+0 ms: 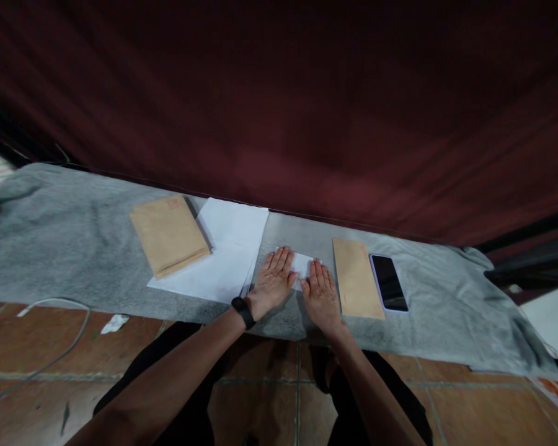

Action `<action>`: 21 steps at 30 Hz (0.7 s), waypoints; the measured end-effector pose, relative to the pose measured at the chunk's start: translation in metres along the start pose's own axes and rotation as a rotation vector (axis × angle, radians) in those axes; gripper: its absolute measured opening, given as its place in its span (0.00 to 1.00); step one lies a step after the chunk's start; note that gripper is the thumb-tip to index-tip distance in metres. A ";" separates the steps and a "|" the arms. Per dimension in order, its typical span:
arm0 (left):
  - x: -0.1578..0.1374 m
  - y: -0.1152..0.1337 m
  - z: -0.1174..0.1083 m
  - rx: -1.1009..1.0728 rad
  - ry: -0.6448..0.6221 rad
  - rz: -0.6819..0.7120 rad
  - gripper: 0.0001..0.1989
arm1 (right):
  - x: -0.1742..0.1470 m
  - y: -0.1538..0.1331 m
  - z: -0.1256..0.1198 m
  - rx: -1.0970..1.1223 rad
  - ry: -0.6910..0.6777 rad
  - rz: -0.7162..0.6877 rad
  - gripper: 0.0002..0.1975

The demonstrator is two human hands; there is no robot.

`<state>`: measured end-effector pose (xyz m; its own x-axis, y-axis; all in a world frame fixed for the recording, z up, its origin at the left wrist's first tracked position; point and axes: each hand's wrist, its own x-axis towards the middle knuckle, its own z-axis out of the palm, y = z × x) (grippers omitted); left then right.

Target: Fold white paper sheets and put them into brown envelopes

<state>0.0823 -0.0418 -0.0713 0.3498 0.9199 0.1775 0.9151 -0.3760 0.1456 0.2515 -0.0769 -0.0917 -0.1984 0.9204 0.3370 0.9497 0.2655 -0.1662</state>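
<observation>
A small folded white paper (302, 265) lies on the grey cloth between my hands. My left hand (273, 280), with a black band on its wrist, rests flat on the paper's left side, fingers stretched out. On the right side of the paper, my right hand (322, 294) also lies flat with its fingers extended. Both palms hide much of the paper. Just right of my right hand is a single brown envelope (357, 279). To the left of my left hand spreads a stack of white sheets (225, 254), partly covered by a pile of brown envelopes (170, 234).
A phone (389, 283) with a dark screen lies beside the single envelope. The grey cloth (74, 241) covers a long narrow surface against a dark red curtain (279, 124). On the tiled floor are a white cable (81, 328) and a crumpled tissue (115, 323).
</observation>
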 end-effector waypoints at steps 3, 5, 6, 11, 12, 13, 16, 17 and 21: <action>-0.001 -0.002 -0.002 0.015 0.003 -0.024 0.29 | -0.001 0.002 0.000 -0.006 0.001 0.022 0.29; -0.001 -0.002 -0.003 0.021 0.001 -0.026 0.30 | 0.000 0.002 -0.001 -0.003 0.003 0.045 0.29; -0.001 -0.001 -0.004 0.023 -0.001 -0.024 0.30 | 0.001 0.002 -0.002 0.001 0.007 0.055 0.29; 0.001 0.002 -0.007 0.043 -0.045 0.005 0.29 | 0.006 -0.007 -0.008 0.046 -0.001 -0.031 0.29; 0.001 0.003 -0.007 0.047 -0.057 0.014 0.28 | 0.007 -0.010 -0.008 0.055 -0.017 -0.060 0.29; 0.001 0.003 -0.007 0.051 -0.066 0.022 0.28 | 0.007 -0.012 -0.008 0.063 -0.036 -0.087 0.29; 0.000 0.002 -0.005 0.060 -0.075 0.032 0.28 | 0.006 -0.017 -0.007 0.066 -0.079 -0.126 0.27; -0.001 0.002 -0.004 0.060 -0.074 0.034 0.28 | 0.005 -0.017 -0.006 0.060 -0.083 -0.129 0.27; -0.002 0.000 -0.003 0.041 -0.071 0.029 0.28 | 0.002 -0.015 -0.004 0.018 -0.066 -0.117 0.26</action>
<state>0.0808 -0.0435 -0.0684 0.3881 0.9148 0.1118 0.9113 -0.3990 0.1012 0.2379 -0.0799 -0.0845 -0.3241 0.8994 0.2934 0.9145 0.3772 -0.1461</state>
